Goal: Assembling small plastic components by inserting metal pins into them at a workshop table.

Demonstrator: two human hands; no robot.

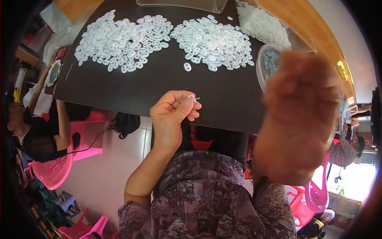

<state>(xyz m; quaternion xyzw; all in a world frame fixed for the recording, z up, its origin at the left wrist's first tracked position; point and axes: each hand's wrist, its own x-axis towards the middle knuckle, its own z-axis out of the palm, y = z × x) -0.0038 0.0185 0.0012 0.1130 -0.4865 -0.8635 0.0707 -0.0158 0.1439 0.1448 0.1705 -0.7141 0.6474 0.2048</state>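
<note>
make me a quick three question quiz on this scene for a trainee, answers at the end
1. True or false: the left hand pinches a small white piece.
2. Which hand is blurred: a) left only, b) right only, c) both, d) neither?
3. What lies in the pale bowl toward the right of the dark table?

Key:
1. True.
2. b, the right hand.
3. Many small grayish pieces.

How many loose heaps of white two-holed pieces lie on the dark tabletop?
2: a left heap and, just beside it, a right heap. Whether the pale mass at upper right holds more such pieces is unclear.
</note>
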